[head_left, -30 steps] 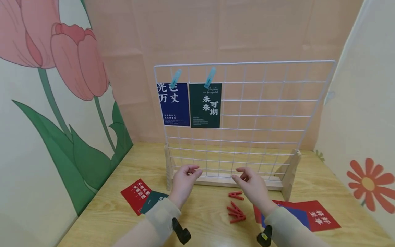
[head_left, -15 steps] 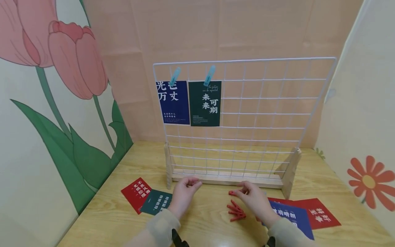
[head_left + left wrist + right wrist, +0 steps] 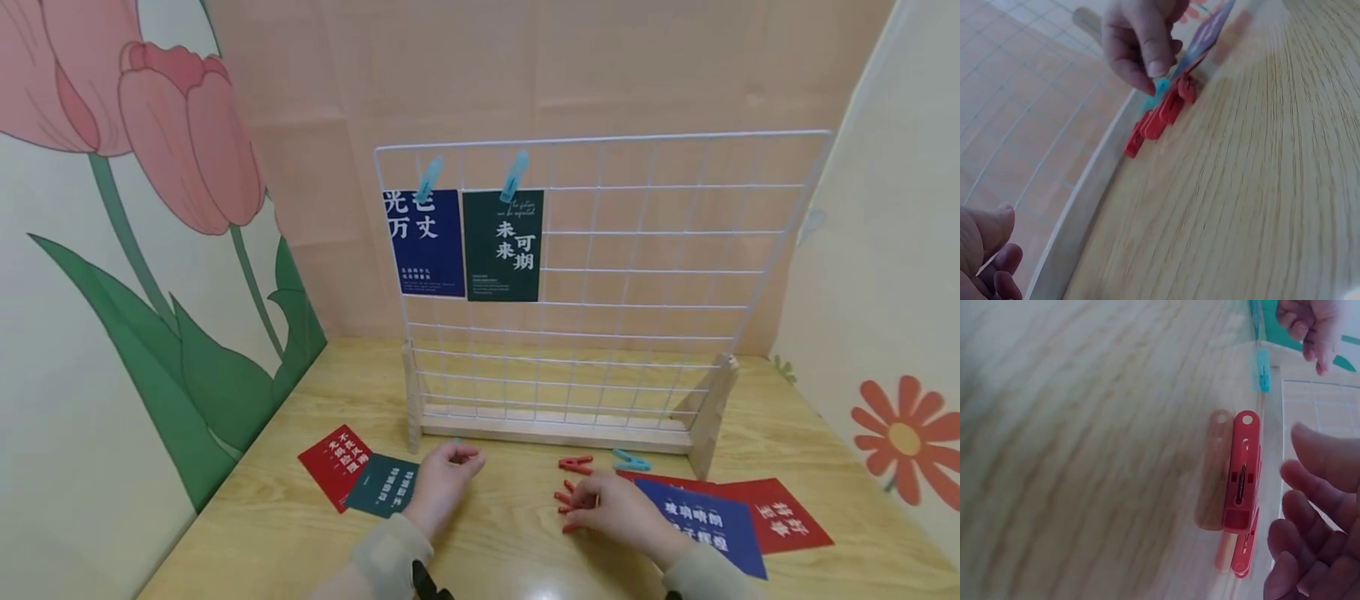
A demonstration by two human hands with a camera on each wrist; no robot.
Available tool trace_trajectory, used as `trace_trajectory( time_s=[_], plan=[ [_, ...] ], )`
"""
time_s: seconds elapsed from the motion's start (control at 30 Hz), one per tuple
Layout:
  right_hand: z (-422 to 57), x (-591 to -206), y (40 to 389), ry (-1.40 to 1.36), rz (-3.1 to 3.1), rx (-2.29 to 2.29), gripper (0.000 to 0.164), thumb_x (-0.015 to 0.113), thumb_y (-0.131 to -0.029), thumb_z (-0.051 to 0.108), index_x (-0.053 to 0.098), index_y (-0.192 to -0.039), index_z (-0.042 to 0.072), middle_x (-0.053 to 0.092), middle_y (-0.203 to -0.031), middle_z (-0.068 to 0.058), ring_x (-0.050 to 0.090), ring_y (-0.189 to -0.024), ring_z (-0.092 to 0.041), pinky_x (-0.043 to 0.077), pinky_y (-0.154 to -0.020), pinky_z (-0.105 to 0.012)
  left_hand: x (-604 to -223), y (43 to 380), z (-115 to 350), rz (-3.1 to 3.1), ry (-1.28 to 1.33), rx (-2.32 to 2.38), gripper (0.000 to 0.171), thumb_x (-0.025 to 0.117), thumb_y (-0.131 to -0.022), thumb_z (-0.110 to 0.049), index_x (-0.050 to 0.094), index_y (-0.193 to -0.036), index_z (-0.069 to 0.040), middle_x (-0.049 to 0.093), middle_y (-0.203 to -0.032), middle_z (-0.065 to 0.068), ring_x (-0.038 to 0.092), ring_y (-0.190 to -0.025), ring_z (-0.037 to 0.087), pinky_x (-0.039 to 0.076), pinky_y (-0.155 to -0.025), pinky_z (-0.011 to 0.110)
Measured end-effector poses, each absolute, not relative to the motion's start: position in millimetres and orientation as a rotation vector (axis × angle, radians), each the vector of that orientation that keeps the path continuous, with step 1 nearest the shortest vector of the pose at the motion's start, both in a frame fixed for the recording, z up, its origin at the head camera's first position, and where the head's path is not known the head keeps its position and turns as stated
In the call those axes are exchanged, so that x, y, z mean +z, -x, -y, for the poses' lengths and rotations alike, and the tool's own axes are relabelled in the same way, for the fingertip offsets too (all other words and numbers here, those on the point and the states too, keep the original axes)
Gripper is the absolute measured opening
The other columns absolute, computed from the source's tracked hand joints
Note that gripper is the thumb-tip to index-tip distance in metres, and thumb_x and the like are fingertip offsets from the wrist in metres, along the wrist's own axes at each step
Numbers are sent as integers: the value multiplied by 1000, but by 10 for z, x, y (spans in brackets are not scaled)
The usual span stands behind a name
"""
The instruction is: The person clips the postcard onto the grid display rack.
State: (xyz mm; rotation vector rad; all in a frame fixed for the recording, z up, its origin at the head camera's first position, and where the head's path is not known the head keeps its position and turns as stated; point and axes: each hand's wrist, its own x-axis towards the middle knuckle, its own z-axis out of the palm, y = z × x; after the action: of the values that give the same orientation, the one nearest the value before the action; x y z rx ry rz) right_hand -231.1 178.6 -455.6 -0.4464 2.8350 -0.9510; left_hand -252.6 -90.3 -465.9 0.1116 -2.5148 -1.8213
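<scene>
My right hand (image 3: 618,512) hovers just over several red clothespins (image 3: 1163,119), thumb and fingers apart. In the right wrist view, one red clothespin (image 3: 1244,469) lies beside those fingers, untouched. My left hand (image 3: 444,483) is loosely curled above the table by a dark green card (image 3: 382,485), holding nothing. A light-blue clothespin (image 3: 632,461) rests behind the right hand; another light-blue clothespin (image 3: 1263,369) lies near the left hand. On the white wire grid (image 3: 645,306), light-blue clips (image 3: 515,177) hold a navy card (image 3: 442,258) and a dark green card with white characters (image 3: 502,279).
A red card (image 3: 330,467) lies partly under the green one at left. At right, a blue card (image 3: 697,512) overlaps red cards (image 3: 787,517). The grid's wooden stand (image 3: 555,437) runs behind both hands. Tulip-printed and flower-printed walls flank the table (image 3: 510,550).
My right hand has come down and toward me, from near the grid's base to the red clothespins. A light-blue clothespin behind it is now exposed. My left hand has lowered slightly.
</scene>
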Motion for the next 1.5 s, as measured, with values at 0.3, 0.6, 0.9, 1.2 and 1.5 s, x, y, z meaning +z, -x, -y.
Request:
trace_trajectory(
  time_s=[0.3, 0.6, 0.9, 1.2, 1.5],
  plan=[
    [-1845, -4598, 2299, 629, -2841, -782, 14, 81, -75, 33, 71, -82, 27, 56, -87, 12, 52, -79, -8, 45, -71, -33, -4763, 2577, 1139, 2550, -136, -1765, 21, 69, -89, -17, 68, -106, -4, 60, -94, 5, 54, -83, 19, 45, -70, 32],
    [-1812, -4546, 2279, 592, -2821, -745, 10, 80, -77, 25, 71, -81, 26, 54, -85, 10, 49, -76, -11, 42, -68, -31, -4791, 2729, 1570, 2778, -160, -1563, 17, 67, -90, -14, 69, -107, -9, 62, -104, 6, 56, -91, 21, 47, -81, 42],
    [-1821, -4568, 2280, 608, -2858, -726, 10, 79, -78, 21, 72, -79, 28, 53, -82, 11, 47, -74, -8, 42, -67, -27, -4770, 2799, 1841, 2963, -89, -1057, 19, 75, -84, -14, 71, -103, -15, 61, -106, 7, 53, -97, 26, 44, -87, 48],
    [-1791, -4599, 2284, 624, -2829, -733, 9, 77, -81, 23, 71, -77, 29, 52, -81, 11, 47, -73, -9, 40, -66, -28, -4781, 2775, 1909, 3059, -63, -849, 32, 81, -78, -23, 69, -107, -18, 57, -112, 10, 48, -99, 28, 43, -88, 49],
    [-1752, -4592, 2277, 637, -2855, -710, 10, 77, -80, 19, 72, -73, 25, 48, -74, 9, 43, -68, -8, 37, -60, -25, -4749, 2738, 1869, 3098, 19, -665, 28, 82, -76, -30, 67, -97, -18, 58, -101, 5, 46, -94, 25, 41, -85, 46]
  ],
)
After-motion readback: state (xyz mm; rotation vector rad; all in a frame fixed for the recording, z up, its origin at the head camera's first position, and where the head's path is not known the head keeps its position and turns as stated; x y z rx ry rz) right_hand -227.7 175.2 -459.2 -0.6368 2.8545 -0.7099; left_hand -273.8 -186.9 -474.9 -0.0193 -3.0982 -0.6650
